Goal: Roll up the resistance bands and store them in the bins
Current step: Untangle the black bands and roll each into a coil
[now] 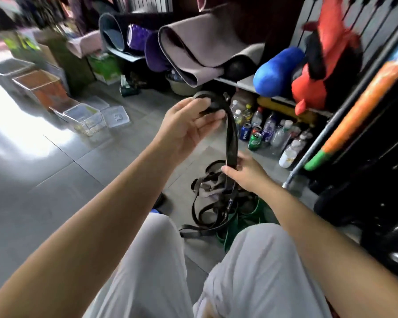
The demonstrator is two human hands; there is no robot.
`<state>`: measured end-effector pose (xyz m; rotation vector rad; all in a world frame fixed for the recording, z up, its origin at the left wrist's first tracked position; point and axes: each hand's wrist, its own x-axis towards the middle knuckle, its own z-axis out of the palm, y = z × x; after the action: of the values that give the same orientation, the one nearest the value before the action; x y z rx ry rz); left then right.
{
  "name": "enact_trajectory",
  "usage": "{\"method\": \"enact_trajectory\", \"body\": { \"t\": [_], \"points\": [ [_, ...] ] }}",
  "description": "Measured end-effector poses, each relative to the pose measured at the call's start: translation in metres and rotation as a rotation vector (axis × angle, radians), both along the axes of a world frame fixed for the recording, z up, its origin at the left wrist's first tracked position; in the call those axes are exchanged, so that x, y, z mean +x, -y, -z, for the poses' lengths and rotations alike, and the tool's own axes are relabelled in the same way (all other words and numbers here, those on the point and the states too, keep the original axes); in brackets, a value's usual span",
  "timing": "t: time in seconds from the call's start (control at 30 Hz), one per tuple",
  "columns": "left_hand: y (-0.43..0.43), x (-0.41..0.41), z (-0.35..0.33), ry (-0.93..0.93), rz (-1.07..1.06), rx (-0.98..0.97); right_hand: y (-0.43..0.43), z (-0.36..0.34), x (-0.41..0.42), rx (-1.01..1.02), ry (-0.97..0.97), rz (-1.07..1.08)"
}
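A black resistance band point(230, 136) hangs between my two hands. My left hand point(189, 125) is raised and holds the band's partly rolled top end between thumb and fingers. Lower down, my right hand point(244, 172) pinches the hanging strap. Below it a tangled pile of dark bands point(213, 203) lies on the floor in front of my knees. Clear plastic bins point(85, 117) stand on the floor to the left, one with its lid point(115, 116) beside it.
A shelf point(244, 82) ahead carries rolled yoga mats point(193, 51), a blue roller point(277, 73) and a red plush toy point(319, 65). Bottles and cans point(262, 129) crowd the floor under it. Green items point(244, 216) lie by the pile. Boxes point(44, 86) line the left.
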<state>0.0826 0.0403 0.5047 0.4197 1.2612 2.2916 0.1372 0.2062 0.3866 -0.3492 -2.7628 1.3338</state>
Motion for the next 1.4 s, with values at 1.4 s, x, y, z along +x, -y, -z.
{"method": "enact_trajectory", "body": {
  "t": [1.4],
  "points": [
    [0.085, 0.169, 0.105, -0.145, 0.116, -0.617, 0.073, 0.022, 0.183, -0.347, -0.041, -0.09]
  ]
}}
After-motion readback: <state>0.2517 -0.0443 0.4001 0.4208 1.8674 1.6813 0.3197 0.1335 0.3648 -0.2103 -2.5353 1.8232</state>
